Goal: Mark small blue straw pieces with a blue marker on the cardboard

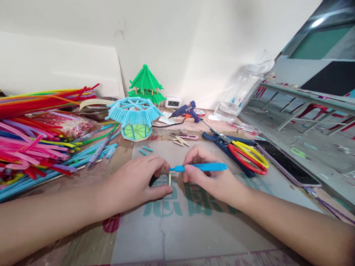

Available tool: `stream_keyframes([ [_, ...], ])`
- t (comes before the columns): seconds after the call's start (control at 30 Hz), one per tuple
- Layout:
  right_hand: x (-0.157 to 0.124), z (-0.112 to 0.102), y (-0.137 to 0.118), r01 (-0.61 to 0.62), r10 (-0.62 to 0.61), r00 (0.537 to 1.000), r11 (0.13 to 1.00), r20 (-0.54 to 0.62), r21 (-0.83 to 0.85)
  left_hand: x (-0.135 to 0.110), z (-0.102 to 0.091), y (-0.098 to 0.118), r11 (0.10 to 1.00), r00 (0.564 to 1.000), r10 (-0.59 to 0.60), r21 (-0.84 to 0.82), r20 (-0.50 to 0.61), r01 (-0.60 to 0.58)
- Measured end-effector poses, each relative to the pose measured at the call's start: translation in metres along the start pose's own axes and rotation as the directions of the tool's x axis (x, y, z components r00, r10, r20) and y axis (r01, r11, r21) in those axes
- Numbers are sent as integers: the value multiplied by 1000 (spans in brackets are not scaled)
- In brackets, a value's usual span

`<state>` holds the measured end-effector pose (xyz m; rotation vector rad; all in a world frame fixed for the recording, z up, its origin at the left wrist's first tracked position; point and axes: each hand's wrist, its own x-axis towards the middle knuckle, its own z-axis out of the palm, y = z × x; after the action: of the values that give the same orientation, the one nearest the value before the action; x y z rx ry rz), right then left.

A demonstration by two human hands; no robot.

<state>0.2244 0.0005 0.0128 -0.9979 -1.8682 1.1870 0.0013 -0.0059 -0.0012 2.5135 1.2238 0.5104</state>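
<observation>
My left hand [141,182] is closed in a pinch on a small pale wooden stick [169,178], holding it down on the cardboard work mat [191,226]. My right hand [206,176] grips a blue craft knife [202,167], its tip meeting the top end of the stick. Just beyond the hands lie a few short blue pipe-cleaner pieces [145,150] and several cut wooden sticks [180,141]. A light blue pipe-cleaner pavilion [134,118] stands behind them, with a green one [146,85] further back.
A big pile of coloured pipe cleaners [29,131] fills the left. Red-and-yellow scissors [246,155] and a phone [287,164] lie at the right. A blue glue gun [185,110], a small digital clock [173,103] and a clear plastic jar [240,92] sit near the wall.
</observation>
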Motion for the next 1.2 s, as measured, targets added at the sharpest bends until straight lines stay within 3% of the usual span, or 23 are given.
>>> stream_keyframes([
  [0.33, 1, 2, 2, -13, 11, 998, 999, -58, -38, 1, 0, -1, 1000, 1000, -17, -23, -10, 17],
  [0.9, 0, 1, 2, 25, -23, 998, 999, 50, -47, 1, 0, 0, 1000, 1000, -12, -12, -3, 12],
  [1.2, 2, 0, 2, 60, -61, 998, 996, -5, -65, 2, 0, -1, 1000, 1000, -19, -23, 3, 19],
])
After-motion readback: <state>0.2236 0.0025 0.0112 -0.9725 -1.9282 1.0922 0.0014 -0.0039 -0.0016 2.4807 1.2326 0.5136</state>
